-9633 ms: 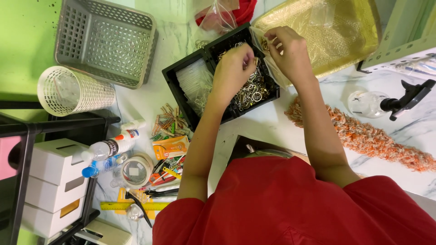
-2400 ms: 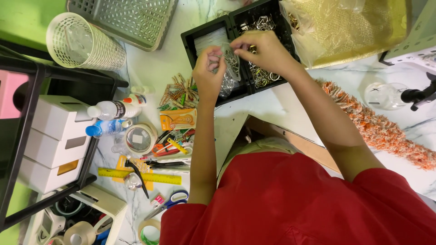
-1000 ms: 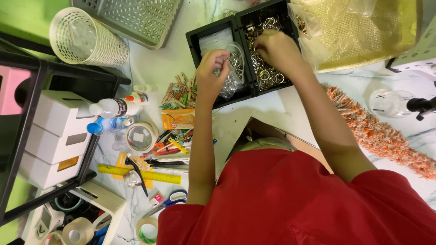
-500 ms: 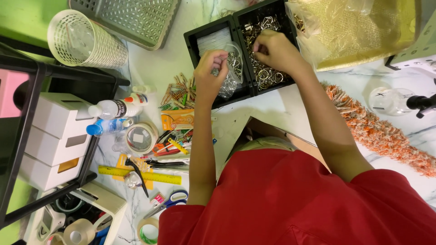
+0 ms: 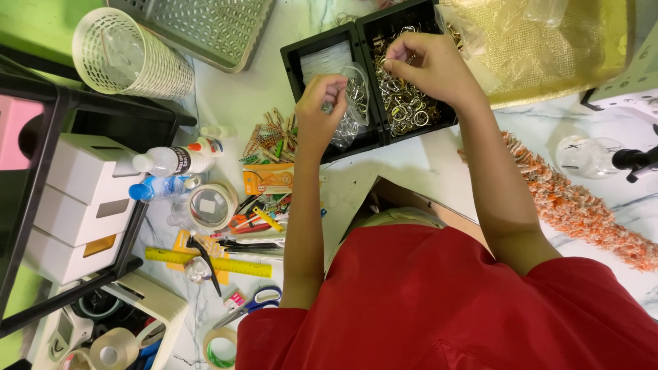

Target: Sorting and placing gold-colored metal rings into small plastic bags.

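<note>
A black two-part tray (image 5: 296, 60) lies on the white marble table. Its right part holds a heap of gold and silver metal rings (image 5: 404, 109). Its left part holds a clear bag of silver rings (image 5: 351, 103). My left hand (image 5: 319, 109) hovers at the tray's front, fingers pinched at the edge of that bag. My right hand (image 5: 428, 65) is over the ring heap, thumb and fingers pinched on a small ring. Whatever lies under either palm is hidden.
A gold mesh bag (image 5: 548, 48) lies right of the tray and an orange fuzzy strip (image 5: 569, 205) below it. At the left are a grey basket (image 5: 205, 27), a white mesh cup (image 5: 130, 58), bottles (image 5: 171, 161), a tape roll (image 5: 209, 205), a yellow ruler (image 5: 212, 260), scissors (image 5: 257, 301) and white boxes (image 5: 75, 199).
My right hand has lifted slightly from the ring heap with its fingers pinched. My left hand has stayed by the clear bag.
</note>
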